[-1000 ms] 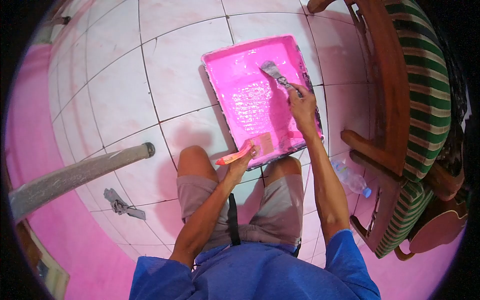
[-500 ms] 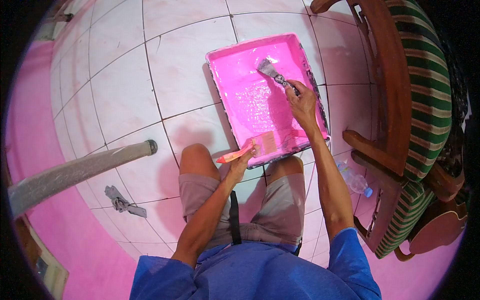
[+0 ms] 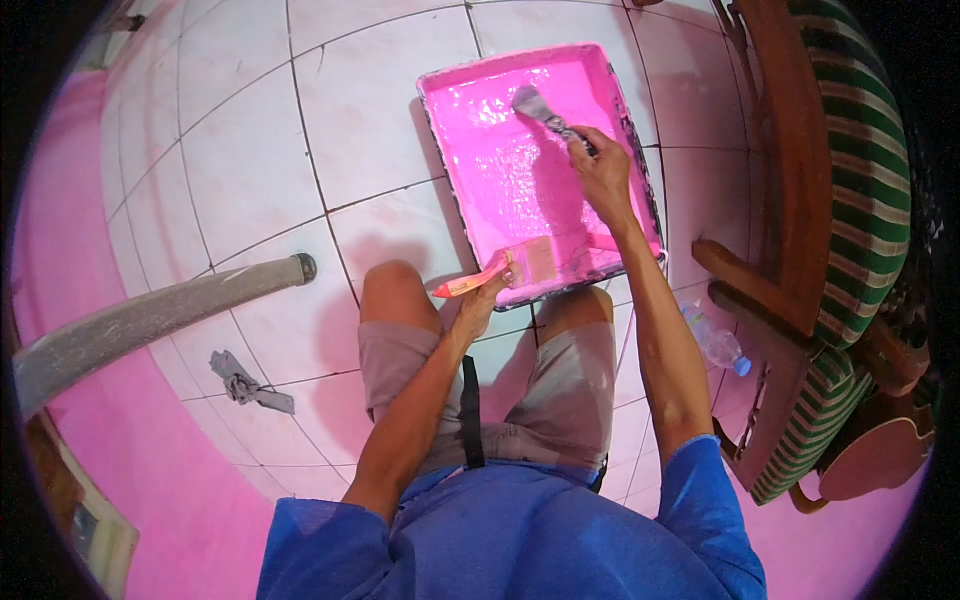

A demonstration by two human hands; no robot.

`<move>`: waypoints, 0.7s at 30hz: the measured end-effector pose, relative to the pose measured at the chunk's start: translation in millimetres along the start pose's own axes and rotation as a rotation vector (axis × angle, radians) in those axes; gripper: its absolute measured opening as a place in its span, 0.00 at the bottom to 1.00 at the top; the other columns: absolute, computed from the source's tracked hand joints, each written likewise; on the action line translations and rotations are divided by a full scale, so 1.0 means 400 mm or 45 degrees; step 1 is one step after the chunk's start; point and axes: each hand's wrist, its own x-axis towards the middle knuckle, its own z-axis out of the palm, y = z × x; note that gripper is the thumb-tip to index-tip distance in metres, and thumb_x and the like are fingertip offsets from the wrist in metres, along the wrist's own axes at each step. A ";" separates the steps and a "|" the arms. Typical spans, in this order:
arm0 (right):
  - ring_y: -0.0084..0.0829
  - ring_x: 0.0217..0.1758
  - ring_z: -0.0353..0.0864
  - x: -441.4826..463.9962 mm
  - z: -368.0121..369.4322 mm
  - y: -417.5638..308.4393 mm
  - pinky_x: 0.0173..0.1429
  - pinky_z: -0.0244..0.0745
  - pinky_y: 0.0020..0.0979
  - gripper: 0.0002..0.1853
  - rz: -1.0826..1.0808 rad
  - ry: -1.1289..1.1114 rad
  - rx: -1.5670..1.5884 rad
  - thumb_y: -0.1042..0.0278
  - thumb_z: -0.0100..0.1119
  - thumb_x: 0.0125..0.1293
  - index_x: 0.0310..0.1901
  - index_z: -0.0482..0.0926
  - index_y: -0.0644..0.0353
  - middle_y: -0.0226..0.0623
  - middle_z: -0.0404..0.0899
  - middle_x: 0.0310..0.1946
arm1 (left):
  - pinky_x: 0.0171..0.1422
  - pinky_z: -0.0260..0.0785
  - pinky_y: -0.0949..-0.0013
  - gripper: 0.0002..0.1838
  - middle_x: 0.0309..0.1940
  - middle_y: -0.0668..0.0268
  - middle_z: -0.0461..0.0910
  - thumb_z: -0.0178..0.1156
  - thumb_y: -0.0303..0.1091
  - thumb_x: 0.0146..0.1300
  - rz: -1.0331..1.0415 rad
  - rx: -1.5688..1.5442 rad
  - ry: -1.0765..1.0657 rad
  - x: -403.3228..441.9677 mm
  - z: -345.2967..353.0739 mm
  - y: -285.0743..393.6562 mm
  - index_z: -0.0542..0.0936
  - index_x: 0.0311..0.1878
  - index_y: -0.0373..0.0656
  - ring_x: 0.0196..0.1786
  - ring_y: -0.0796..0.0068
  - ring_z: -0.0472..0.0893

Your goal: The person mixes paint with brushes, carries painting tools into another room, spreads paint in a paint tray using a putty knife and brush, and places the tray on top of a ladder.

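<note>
A paint tray [image 3: 442,150] with bright pink paint in it lies on the tiled floor in front of my knees. My right hand [image 3: 604,172] grips the dark handle of a putty knife [image 3: 540,107], whose broad grey blade is over the paint toward the tray's far end. My left hand [image 3: 484,297] is closed around a paintbrush [image 3: 478,283] with an orange-red handle. The brush's flat, pale bristle end lies over the near edge of the tray. Whether the blade touches the paint, I cannot tell.
On the right stand wooden chairs with a green striped cushion [image 3: 860,200]. A clear plastic bottle [image 3: 716,340] lies beside them. To the left, a grey pole-like leg [image 3: 170,318] reaches in, and a crumpled grey rag [image 3: 248,384] lies on the floor tiles [image 3: 390,100].
The floor, tray and both hands appear a little higher in view, as the camera has tilted slightly. Both tools stay held, and the putty knife keeps nearly the same place over the tray.
</note>
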 end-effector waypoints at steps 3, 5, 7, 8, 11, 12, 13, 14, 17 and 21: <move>0.32 0.31 0.80 -0.009 0.008 -0.002 0.39 0.73 0.33 0.17 0.023 -0.153 0.099 0.61 0.57 0.61 0.46 0.81 0.63 0.45 0.82 0.31 | 0.60 0.56 0.67 0.22 0.42 0.74 0.72 0.63 0.53 0.60 0.006 -0.050 -0.028 0.000 -0.002 0.000 0.78 0.45 0.43 0.48 0.81 0.68; 0.30 0.31 0.79 -0.008 0.005 -0.013 0.39 0.73 0.33 0.16 0.038 -0.089 0.041 0.62 0.57 0.61 0.46 0.81 0.63 0.44 0.81 0.30 | 0.61 0.55 0.66 0.20 0.40 0.76 0.70 0.62 0.51 0.61 -0.024 -0.032 -0.003 0.004 -0.004 -0.005 0.76 0.43 0.45 0.48 0.82 0.67; 0.29 0.31 0.79 -0.007 0.012 -0.015 0.39 0.73 0.33 0.16 0.059 -0.025 -0.015 0.62 0.57 0.61 0.46 0.81 0.62 0.44 0.81 0.29 | 0.61 0.55 0.67 0.24 0.46 0.74 0.71 0.64 0.49 0.60 -0.058 -0.052 -0.042 0.020 -0.033 -0.030 0.74 0.51 0.42 0.51 0.81 0.67; 0.23 0.27 0.75 -0.011 0.020 -0.015 0.33 0.69 0.28 0.15 0.025 -0.086 0.051 0.65 0.57 0.62 0.46 0.81 0.63 0.36 0.78 0.26 | 0.61 0.56 0.69 0.31 0.52 0.72 0.72 0.66 0.47 0.59 -0.099 -0.077 -0.084 0.026 -0.045 -0.045 0.71 0.60 0.38 0.55 0.79 0.67; 0.17 0.24 0.71 -0.016 0.021 -0.019 0.27 0.66 0.23 0.13 0.002 -0.113 0.114 0.68 0.56 0.64 0.47 0.81 0.64 0.27 0.75 0.21 | 0.58 0.57 0.70 0.27 0.46 0.75 0.71 0.65 0.49 0.59 -0.029 -0.152 -0.149 0.022 -0.033 -0.031 0.73 0.55 0.42 0.50 0.80 0.67; 0.16 0.24 0.71 -0.015 0.022 -0.019 0.27 0.66 0.23 0.13 0.013 -0.079 0.114 0.68 0.56 0.64 0.48 0.81 0.64 0.27 0.74 0.21 | 0.58 0.57 0.70 0.27 0.46 0.75 0.71 0.65 0.49 0.59 -0.024 -0.152 -0.147 0.026 -0.037 -0.035 0.73 0.55 0.42 0.50 0.80 0.67; 0.16 0.24 0.71 -0.012 0.027 -0.021 0.27 0.66 0.23 0.13 0.008 -0.082 0.116 0.68 0.56 0.64 0.48 0.81 0.64 0.27 0.74 0.21 | 0.57 0.57 0.71 0.25 0.43 0.76 0.69 0.65 0.50 0.59 -0.017 -0.161 -0.206 0.029 -0.043 -0.039 0.74 0.53 0.43 0.48 0.80 0.66; 0.21 0.25 0.73 -0.012 0.032 -0.021 0.30 0.69 0.26 0.13 0.025 -0.119 0.135 0.67 0.56 0.63 0.46 0.81 0.63 0.33 0.77 0.23 | 0.56 0.57 0.71 0.24 0.39 0.77 0.68 0.65 0.51 0.59 -0.013 -0.169 -0.266 0.031 -0.049 -0.043 0.74 0.50 0.45 0.45 0.80 0.66; 0.26 0.26 0.76 -0.019 0.042 -0.029 0.33 0.71 0.30 0.13 0.039 -0.206 0.196 0.65 0.56 0.62 0.45 0.81 0.62 0.40 0.79 0.25 | 0.55 0.57 0.72 0.21 0.36 0.78 0.64 0.64 0.53 0.60 -0.089 -0.103 -0.187 0.022 -0.033 -0.023 0.73 0.44 0.48 0.44 0.81 0.64; 0.26 0.25 0.75 -0.015 0.052 -0.042 0.33 0.71 0.31 0.14 0.058 -0.165 0.112 0.66 0.56 0.62 0.45 0.81 0.64 0.39 0.79 0.25 | 0.55 0.56 0.72 0.22 0.37 0.78 0.64 0.64 0.54 0.59 -0.024 -0.109 -0.285 0.025 -0.045 -0.024 0.72 0.45 0.48 0.44 0.81 0.64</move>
